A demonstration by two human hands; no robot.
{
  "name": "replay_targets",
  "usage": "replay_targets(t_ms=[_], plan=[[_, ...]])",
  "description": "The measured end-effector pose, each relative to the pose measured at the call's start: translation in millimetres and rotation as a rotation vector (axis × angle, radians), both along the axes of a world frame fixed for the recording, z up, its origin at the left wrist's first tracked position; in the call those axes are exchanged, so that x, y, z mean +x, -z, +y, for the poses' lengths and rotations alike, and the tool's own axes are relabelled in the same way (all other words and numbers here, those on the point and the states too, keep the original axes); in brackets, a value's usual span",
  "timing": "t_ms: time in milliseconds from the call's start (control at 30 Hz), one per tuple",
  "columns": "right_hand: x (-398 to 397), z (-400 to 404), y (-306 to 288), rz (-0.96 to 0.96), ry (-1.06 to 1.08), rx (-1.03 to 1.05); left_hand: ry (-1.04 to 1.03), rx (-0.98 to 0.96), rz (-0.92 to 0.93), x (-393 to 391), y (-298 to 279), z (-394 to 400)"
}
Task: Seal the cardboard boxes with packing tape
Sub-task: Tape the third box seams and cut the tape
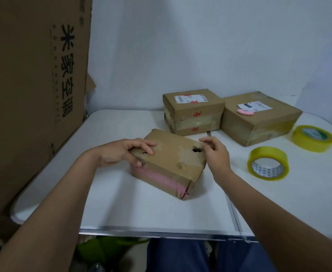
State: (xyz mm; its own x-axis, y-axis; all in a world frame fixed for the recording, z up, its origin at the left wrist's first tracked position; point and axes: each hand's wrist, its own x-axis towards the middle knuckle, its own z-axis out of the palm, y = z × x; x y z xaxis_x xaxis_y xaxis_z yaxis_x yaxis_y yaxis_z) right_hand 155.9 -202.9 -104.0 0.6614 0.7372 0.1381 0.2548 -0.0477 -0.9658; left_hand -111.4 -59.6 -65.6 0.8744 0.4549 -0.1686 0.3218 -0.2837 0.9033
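A small box (169, 161) is lying near the middle of the white table (122, 203), and both hands are working on it. The left hand (122, 152) is gripping its left end, fingers curled over the top and thumb under the edge; the right hand (214, 154) is touching the right edge beside a torn hole, fingers bent, though whether it is pinching anything I cannot tell. The cardboard is looking dented and punctured, with pink tape along the near side, so it is probably light and soft; holding it by the corners should be safer than pressing the weak top. Two tape rolls, one (268, 163) near and one (313, 138) farther, are lying to the right, untouched.
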Motion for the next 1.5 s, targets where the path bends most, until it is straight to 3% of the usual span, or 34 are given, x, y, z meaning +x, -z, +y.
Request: replay_targets(t_ms=[67,167,200,300,367,467,600,767,867,1033,1167,1233,1333,1500], plan=[[8.5,-18.2,4.2,-0.044,0.077,0.018,-0.101,0.154,0.004,24.3,-4.5,-9.5],[18.0,-38.1,7.0,-0.117,0.140,0.053,-0.434,0.563,0.055,61.8,-11.4,-27.6],[19.6,-42.5,7.5,-0.131,0.138,0.058,-0.490,0.574,0.103,72.3,-12.8,-35.6],[17.6,-51.3,8.3,-0.167,0.105,0.057,-0.424,0.332,0.355,90.5,-8.6,-60.7],[11.7,-54.2,9.5,-0.183,0.078,0.066,-0.322,0.173,0.266,97.2,-7.3,-78.5],[5.7,-56.4,9.0,-0.196,0.054,0.062,-0.294,0.117,0.086,106.2,-7.6,-76.3],[10.7,-57.8,1.8,-0.214,-0.039,0.054,-0.434,0.127,-0.100,112.6,-0.3,-58.5],[20.2,-50.9,-12.6,-0.438,-0.082,-0.002,-0.586,0.006,-0.316,113.2,18.4,-52.4],[26.6,-39.9,-26.1,-0.548,-0.153,-0.040,-0.541,-0.094,-0.324,111.9,15.6,-35.5],[22.7,-10.1,-43.1,-0.453,-0.379,-0.148,-0.374,-0.138,-0.258,121.2,1.1,-9.7],[25.1,6.5,-44.8,-0.425,-0.422,-0.208,-0.611,0.147,-0.217,132.6,6.1,-7.0],[28.7,9.0,-42.8,-0.445,-0.408,-0.211,-0.679,0.265,-0.288,129.9,9.8,-19.8],[30.5,10.0,-38.8,-0.458,-0.405,-0.207,-0.537,0.492,-0.356,118.0,20.3,-49.6],[33.6,12.5,-40.4,-0.453,-0.450,-0.249,-0.381,0.792,-0.255,104.6,28.9,-82.4]])
